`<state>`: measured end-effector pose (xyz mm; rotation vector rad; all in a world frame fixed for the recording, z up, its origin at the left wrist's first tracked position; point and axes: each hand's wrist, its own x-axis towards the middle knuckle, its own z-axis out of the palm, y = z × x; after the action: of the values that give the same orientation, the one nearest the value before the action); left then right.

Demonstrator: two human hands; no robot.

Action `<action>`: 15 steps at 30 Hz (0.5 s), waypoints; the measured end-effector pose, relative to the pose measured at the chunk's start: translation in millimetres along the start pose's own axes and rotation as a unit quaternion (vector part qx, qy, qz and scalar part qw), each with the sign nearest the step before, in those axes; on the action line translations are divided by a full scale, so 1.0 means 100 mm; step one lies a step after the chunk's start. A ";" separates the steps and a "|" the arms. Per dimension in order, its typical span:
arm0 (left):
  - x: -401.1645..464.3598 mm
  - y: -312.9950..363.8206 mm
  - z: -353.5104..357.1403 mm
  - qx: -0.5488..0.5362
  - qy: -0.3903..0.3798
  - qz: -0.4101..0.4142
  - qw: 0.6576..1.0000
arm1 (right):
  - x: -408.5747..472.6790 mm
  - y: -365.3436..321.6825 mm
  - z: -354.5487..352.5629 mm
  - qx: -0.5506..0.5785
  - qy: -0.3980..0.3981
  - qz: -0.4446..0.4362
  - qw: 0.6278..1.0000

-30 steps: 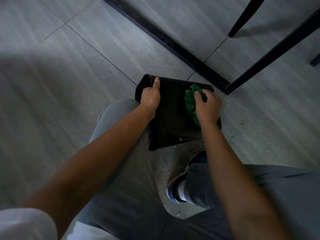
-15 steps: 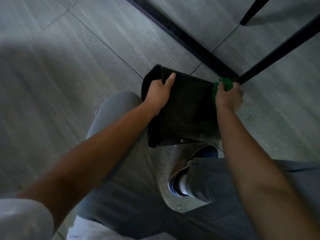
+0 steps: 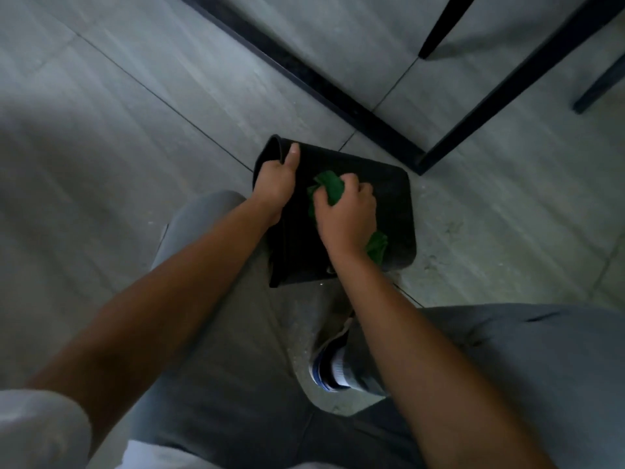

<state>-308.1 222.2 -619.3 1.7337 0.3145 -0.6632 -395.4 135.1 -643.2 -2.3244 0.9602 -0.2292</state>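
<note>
A black bin [image 3: 392,198] lies tilted on its side low over the grey floor, just beyond my knees. My left hand [image 3: 275,184] grips its rim at the left, thumb along the outer wall and fingers curled over the edge. A crumpled green cloth [image 3: 329,187] is bunched in my right hand [image 3: 348,211], which presses it against the bin's upper side wall near the middle. Part of the cloth sticks out below my wrist.
Black metal table legs [image 3: 490,106] and a black floor bar [image 3: 304,79] stand just beyond the bin. Another dark leg [image 3: 439,25] is at the top right. My knees and one shoe [image 3: 328,370] with a white sock are below the bin. Grey floor tiles lie to the left.
My right hand has brought the green cloth back from the bin's far right edge to the middle of its side wall. My left hand keeps its grip on the rim.
</note>
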 end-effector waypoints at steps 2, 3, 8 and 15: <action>0.01 0.02 -0.02 0.009 -0.021 0.008 1.000 | 0.16 -0.26 0.07 0.013 0.023 -0.006 1.000; -0.01 0.03 -0.02 0.008 -0.023 0.013 1.000 | 0.24 -0.37 0.11 0.024 0.026 -0.037 0.999; -0.07 0.05 -0.07 -0.012 0.025 0.012 1.000 | 0.80 0.09 0.09 -0.011 0.009 0.004 1.000; -0.03 0.04 -0.09 0.004 -0.013 -0.019 1.000 | 0.55 0.58 -0.06 -0.060 0.004 0.153 0.986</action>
<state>-306.2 230.6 -613.0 1.7297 0.3281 -0.7146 -391.5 62.3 -676.5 -2.2429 1.3510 -0.0559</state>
